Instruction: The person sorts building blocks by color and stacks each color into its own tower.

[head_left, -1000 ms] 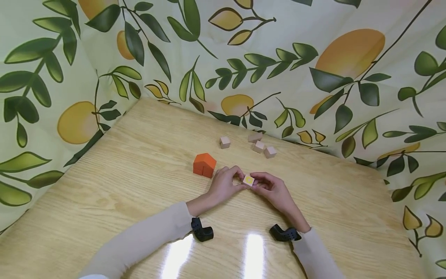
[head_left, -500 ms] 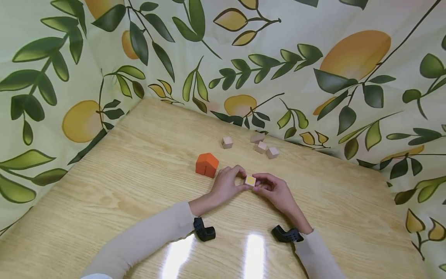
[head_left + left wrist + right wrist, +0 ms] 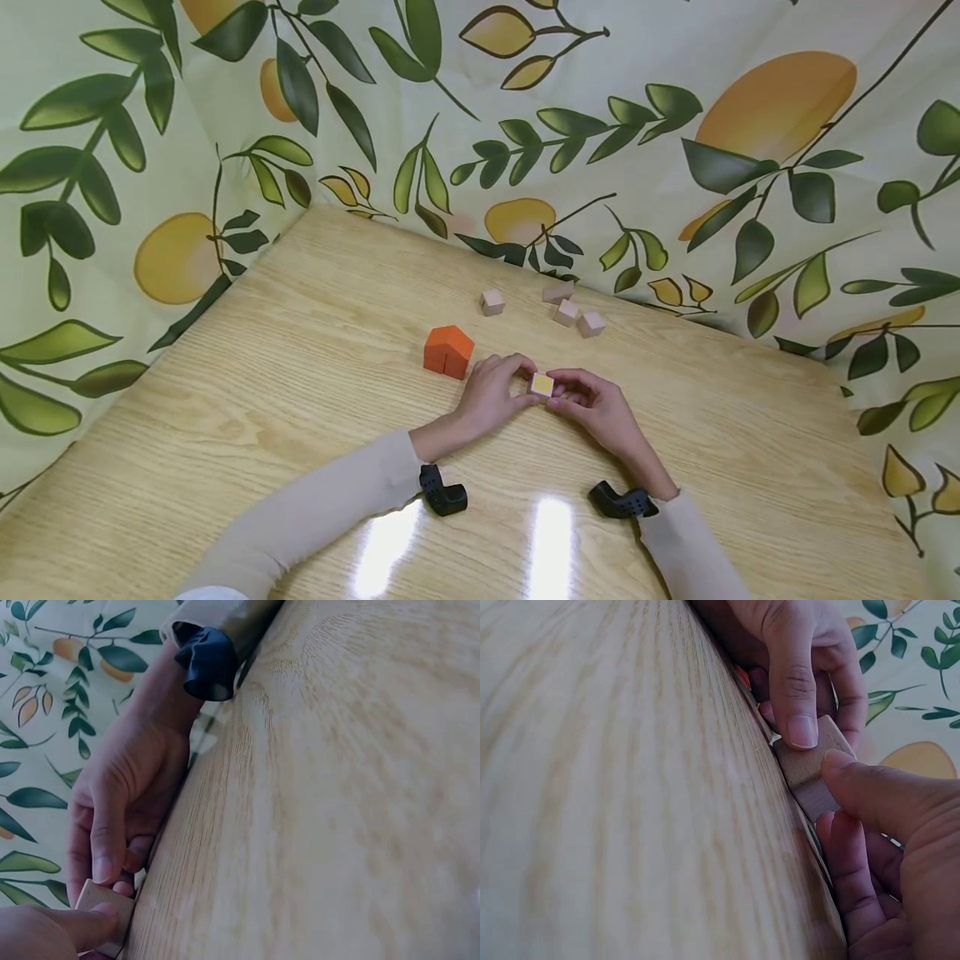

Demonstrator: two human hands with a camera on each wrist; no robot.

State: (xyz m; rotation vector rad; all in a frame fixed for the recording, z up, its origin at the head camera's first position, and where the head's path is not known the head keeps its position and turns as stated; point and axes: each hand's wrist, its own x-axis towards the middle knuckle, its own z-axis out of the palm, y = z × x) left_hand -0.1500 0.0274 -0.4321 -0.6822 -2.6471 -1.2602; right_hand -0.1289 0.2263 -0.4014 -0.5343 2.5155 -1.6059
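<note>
A small pale wooden cube (image 3: 542, 384) with a yellow ring-like mark on its upper face sits between both hands, low over the table. My left hand (image 3: 491, 396) pinches it from the left, thumb on the near side and index finger arched behind. From the right, my right hand (image 3: 597, 406) pinches the same cube between thumb and fingers. In the right wrist view both thumbs press on the plain side of the cube (image 3: 802, 766). Its underside is hidden. An orange house-shaped block (image 3: 448, 352) stands just beyond the left hand's knuckles, apart from it.
Farther back on the wooden table (image 3: 337, 333) lie a plain cube (image 3: 492, 302) and a group of pale blocks (image 3: 566, 312) close together. A curtain (image 3: 420, 183) printed with fruit and leaves borders the back and sides.
The head view has shifted slightly. Both hands keep nearly the same hold on the cube, and the other blocks stay where they were.
</note>
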